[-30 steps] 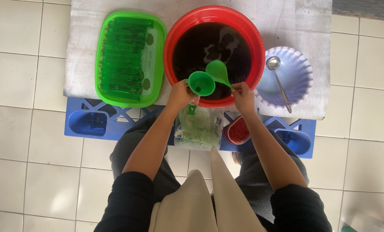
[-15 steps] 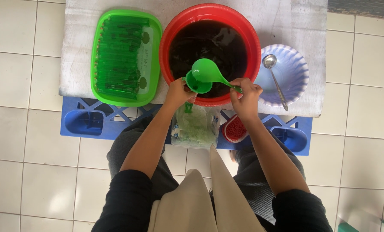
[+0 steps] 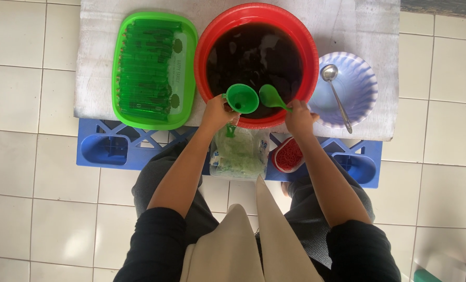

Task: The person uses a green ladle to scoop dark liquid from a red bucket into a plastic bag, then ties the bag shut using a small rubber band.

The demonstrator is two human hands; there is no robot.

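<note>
Head view, looking straight down, I see the left hand (image 3: 217,112) clenched around the side handle of a green funnel (image 3: 242,98), holding it over the near rim of the red basin (image 3: 207,36), at about 7 o'clock on the basin's circle. The basin is full of a dark liquid (image 3: 254,52) and sits on a pale desk (image 3: 358,21). My right hand (image 3: 299,117) grips the handle of a green ladle (image 3: 271,96); its scoop hangs just beside the funnel, at the funnel's 3 o'clock, above the liquid near the basin's 6 o'clock edge. Whether the scoop carries any liquid I cannot tell. Below the funnel, at its 6 o'clock, a clear plastic bag (image 3: 239,154) with greenish contents hangs over the desk's near edge between my forearms. At the bag's 3 o'clock sits a small red container (image 3: 289,155), just under my right wrist. At the basin's 9 o'clock lies a green tray (image 3: 154,121) stacked with long green tubes (image 3: 144,68). At the basin's 3 o'clock stands a lilac fluted bowl (image 3: 361,78) with a metal spoon (image 3: 336,96) resting in it. A blue plastic crate (image 3: 105,149) shows under the desk's near edge, on a white tiled floor (image 3: 29,183).
</note>
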